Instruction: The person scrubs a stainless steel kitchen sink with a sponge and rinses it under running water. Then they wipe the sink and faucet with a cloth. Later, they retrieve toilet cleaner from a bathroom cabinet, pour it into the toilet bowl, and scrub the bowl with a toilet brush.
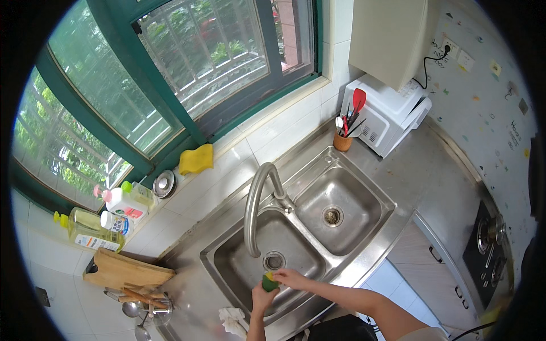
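Note:
Over the front of the left basin of a steel double sink (298, 228), my left hand (262, 296) is closed around a small dark green object (269, 284) whose exact kind I cannot tell. My right hand (288, 278) reaches in from the right, its fingers pinching a yellow piece (269, 275) at the top of the green object; whether that is a sponge or a part of the object is unclear. Behind both hands the curved steel faucet (251, 213) hangs over the left basin, near its drain (274, 260). A crumpled white cloth (233, 320) lies left of my left forearm.
A wooden cutting board (128, 269) and a rack of utensils (149, 303) stand at the left. Bottles (96, 228) and a yellow sponge (196, 159) line the window ledge. At the back right are a utensil holder (342, 141) and a white microwave (379, 119); a stove (484, 251) is far right.

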Tool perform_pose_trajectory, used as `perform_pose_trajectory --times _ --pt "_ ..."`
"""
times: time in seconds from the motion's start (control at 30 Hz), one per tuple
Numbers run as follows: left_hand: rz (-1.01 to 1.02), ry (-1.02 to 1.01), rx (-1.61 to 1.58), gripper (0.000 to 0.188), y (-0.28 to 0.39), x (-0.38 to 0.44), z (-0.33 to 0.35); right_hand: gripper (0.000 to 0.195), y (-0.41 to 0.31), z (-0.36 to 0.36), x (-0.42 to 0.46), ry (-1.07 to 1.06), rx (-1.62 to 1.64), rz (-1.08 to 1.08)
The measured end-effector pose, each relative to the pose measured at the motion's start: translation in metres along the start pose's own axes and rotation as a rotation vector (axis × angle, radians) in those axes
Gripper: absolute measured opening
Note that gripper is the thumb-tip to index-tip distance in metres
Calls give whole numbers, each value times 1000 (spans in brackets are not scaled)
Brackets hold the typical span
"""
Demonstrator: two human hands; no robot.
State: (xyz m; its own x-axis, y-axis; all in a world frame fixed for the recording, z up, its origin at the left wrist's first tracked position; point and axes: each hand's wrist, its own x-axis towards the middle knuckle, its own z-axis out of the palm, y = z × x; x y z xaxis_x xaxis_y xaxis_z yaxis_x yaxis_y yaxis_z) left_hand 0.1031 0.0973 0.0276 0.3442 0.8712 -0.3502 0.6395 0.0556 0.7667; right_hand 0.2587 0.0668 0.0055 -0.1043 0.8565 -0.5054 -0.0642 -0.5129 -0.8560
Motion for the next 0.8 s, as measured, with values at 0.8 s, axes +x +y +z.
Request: perform_pose_trajectory --times 0.8 --pt "-16 539 93 60 54 39 -122 45 11 -42 -21 -64 -650 -391"
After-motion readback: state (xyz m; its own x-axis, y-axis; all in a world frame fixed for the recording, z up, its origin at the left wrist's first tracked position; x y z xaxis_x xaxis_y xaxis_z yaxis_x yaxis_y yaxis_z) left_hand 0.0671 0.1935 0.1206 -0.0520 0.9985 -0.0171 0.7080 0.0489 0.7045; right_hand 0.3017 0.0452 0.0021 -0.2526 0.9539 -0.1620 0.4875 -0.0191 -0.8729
